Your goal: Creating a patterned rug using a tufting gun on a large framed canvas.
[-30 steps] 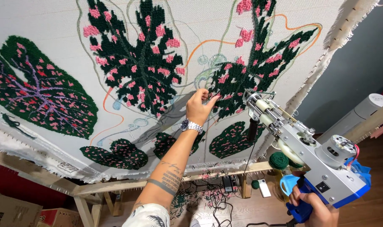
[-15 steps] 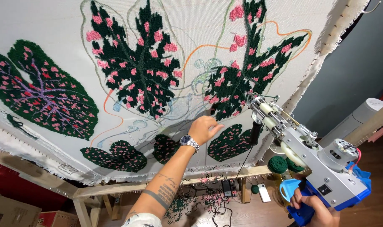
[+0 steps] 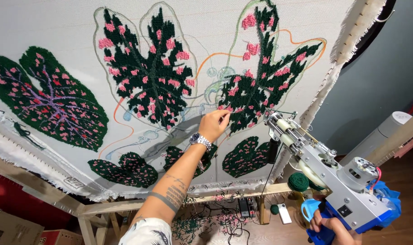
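1. The left hand (image 3: 212, 124) is raised against the stretched white backing cloth (image 3: 57, 27), fingers (image 3: 224, 115) drawn together and pinching at the tufted surface, at the lower edge of the dark green leaf with pink spots (image 3: 261, 86).
2. A silver wristwatch (image 3: 200, 140) sits on that wrist, and the forearm below it bears dark tattoo bands.
3. The right hand (image 3: 335, 227) is low at the right, fingers clamped round the blue grip of a tufting gun (image 3: 329, 174). Its metal body angles up toward the cloth, with the needle end near the same leaf, just right of the left hand and apart from it.
4. The cloth is stretched on a wooden frame (image 3: 138, 204) and carries several more green and pink leaves, among them a broad one (image 3: 48, 102) at far left.
5. Green yarn balls (image 3: 299, 181) sit by the frame's lower rail, behind the gun.
6. Yarn scraps and cables lie on the floor (image 3: 206, 224) below.
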